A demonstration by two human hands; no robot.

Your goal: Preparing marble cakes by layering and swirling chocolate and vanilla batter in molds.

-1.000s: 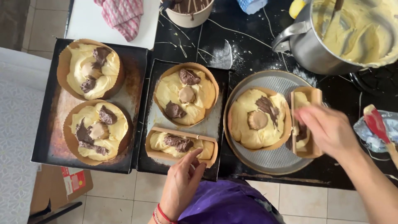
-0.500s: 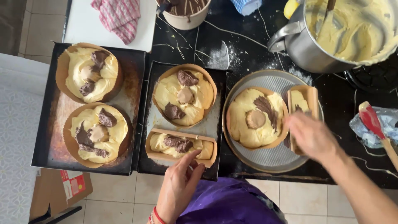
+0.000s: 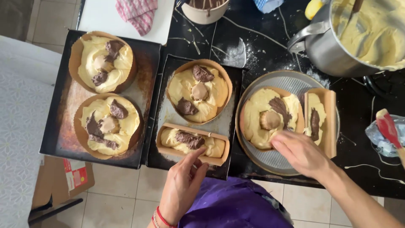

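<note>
On the far left, a dark baking tray carried two round paper moulds of pale batter topped with brown dollops, one far and one near. Beyond it lay a checked pink cloth on a white board. The middle tray held another round mould at the far end and a small rectangular paper mould at the near end, filled with pale batter and a streak of chocolate. My left hand reached up from the near edge, fingers loosely together, the tips touching that rectangular mould's near rim without clamping it. To the right, a round perforated metal pan on the black bench bore a further round mould and a second rectangular mould standing just beside it. My right hand rested on the near rim of that round mould, fingers curled and slightly apart, gripping nothing. Far right stood a steel pot of yellow batter, and a red spatula lay at the bench's right edge.
</note>
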